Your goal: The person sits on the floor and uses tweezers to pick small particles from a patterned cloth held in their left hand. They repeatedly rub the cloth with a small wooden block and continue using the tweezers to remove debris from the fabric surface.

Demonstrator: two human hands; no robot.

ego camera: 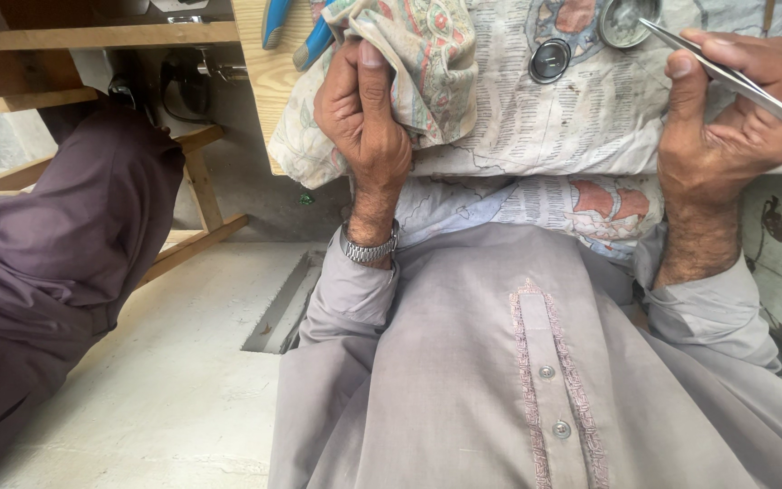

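Observation:
My left hand (362, 118) is closed around a bunched patterned cloth (427, 63) at the edge of a wooden table (264, 72). A metal watch sits on that wrist. My right hand (735, 118) pinches a pair of steel tweezers (726, 74), whose tips reach up and left to a small round metal watch case (624, 20). A dark round watch part (550, 60) lies on the printed cloth (590, 118) that covers the table, between my two hands.
Blue-handled pliers (275, 23) lie at the table's far left. Another person's leg in dark purple cloth (56, 263) is at the left, beside wooden frame rails (196, 195). A pale concrete floor with a recessed channel (282, 303) lies below. My grey tunic fills the lower middle.

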